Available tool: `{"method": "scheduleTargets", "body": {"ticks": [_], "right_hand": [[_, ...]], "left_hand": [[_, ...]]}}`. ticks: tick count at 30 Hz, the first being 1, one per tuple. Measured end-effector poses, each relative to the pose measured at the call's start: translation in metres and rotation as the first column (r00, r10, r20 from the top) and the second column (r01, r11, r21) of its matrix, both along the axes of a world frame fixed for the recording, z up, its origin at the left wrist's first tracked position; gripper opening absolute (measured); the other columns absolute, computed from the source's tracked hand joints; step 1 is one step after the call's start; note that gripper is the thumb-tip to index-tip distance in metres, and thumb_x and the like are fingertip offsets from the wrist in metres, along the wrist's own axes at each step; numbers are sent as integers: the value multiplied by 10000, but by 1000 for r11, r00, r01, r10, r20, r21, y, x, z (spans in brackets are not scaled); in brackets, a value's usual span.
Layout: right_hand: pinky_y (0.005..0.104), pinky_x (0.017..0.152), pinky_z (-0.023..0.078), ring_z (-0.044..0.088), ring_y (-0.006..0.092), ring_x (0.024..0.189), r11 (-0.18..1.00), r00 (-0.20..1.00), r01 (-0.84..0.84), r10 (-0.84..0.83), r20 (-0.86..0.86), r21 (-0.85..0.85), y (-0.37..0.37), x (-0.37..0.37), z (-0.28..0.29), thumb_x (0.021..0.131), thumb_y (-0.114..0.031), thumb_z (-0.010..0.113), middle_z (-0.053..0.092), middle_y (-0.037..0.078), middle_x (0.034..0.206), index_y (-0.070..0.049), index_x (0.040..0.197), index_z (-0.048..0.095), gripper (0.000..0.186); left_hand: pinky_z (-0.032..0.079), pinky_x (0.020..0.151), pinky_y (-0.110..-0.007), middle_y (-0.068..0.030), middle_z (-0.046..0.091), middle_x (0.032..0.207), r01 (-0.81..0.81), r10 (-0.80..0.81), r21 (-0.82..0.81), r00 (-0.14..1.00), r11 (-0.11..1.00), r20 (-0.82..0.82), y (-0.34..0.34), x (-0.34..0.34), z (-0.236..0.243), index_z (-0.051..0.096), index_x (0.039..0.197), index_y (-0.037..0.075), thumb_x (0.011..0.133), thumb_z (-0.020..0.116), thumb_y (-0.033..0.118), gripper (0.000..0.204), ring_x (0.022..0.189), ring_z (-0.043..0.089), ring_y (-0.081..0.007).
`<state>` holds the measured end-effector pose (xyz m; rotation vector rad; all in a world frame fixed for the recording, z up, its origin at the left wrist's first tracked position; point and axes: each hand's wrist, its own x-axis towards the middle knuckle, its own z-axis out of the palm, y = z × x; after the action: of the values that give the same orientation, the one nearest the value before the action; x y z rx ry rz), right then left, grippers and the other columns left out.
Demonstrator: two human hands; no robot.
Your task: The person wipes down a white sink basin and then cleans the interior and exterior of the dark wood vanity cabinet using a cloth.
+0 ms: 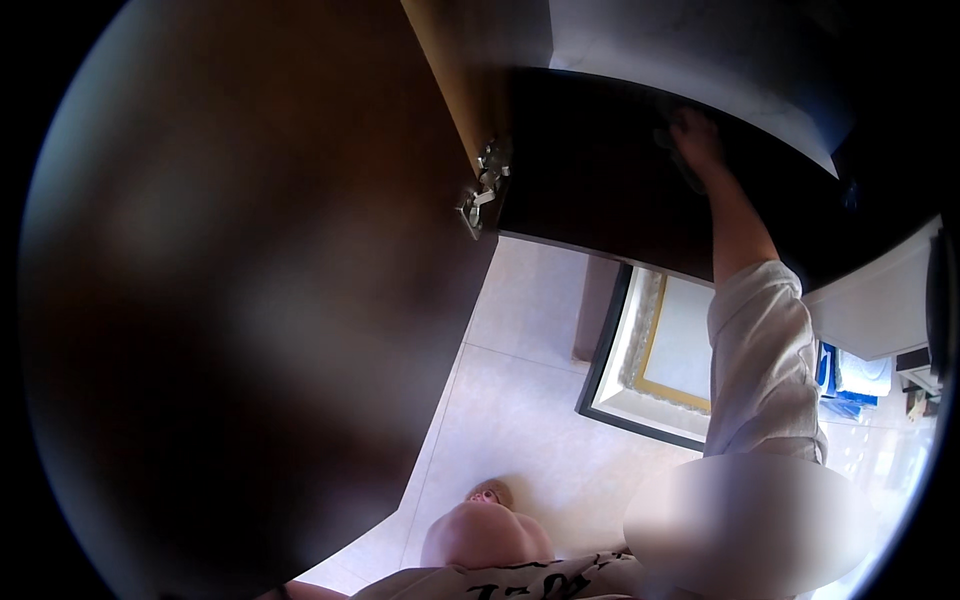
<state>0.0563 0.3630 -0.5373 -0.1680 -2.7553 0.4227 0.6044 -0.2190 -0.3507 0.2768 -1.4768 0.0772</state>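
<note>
Dark door [250, 250] stands wide, likely for access; right hand [696, 137] inside cabinet [590, 160], fingers part-curled at dim object [692, 177], grip unclear.

One of the hands [695, 138], one door [240, 260], one frame [625, 350] show.

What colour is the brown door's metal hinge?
Silver; the metal hinge shows best in the head view.

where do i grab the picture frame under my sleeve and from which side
Probably the dark outer rim of the picture frame, near its lower-left corner, coming from the left in this view. That corner is exposed and straight-edged, while the dark cabinet hides its top and the pale sleeve its right. I can't tell whether it leans.
</note>
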Motion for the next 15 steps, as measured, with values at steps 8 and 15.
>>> {"method": "scheduleTargets", "body": {"ticks": [8, 15], "right_hand": [[493, 1036, 367, 416, 332, 1289, 816, 820, 539, -565, 90, 209, 70, 43, -11, 914, -496, 427, 452, 141, 1398, -146, 1324, 507, 545], [558, 1035, 325, 372, 391, 1305, 834, 863, 463, -501, 62, 301, 4, 84, 7, 938, -467, 375, 436, 176, 1392, -102, 1325, 482, 543]], "left_hand": [[452, 587, -377, -101, 594, 734, -150, 165, -200, 985, 968, 59, 34, -35, 12, 584, 851, -30, 795, 702, 502, 548, 638, 573, -269], [483, 762, -416, -169, 561, 1064, -210, 216, -199, 976, 957, 9, -3, -15, -8, 461, 1219, -56, 795, 712, 502, 745, 923, 576, -322]]}}
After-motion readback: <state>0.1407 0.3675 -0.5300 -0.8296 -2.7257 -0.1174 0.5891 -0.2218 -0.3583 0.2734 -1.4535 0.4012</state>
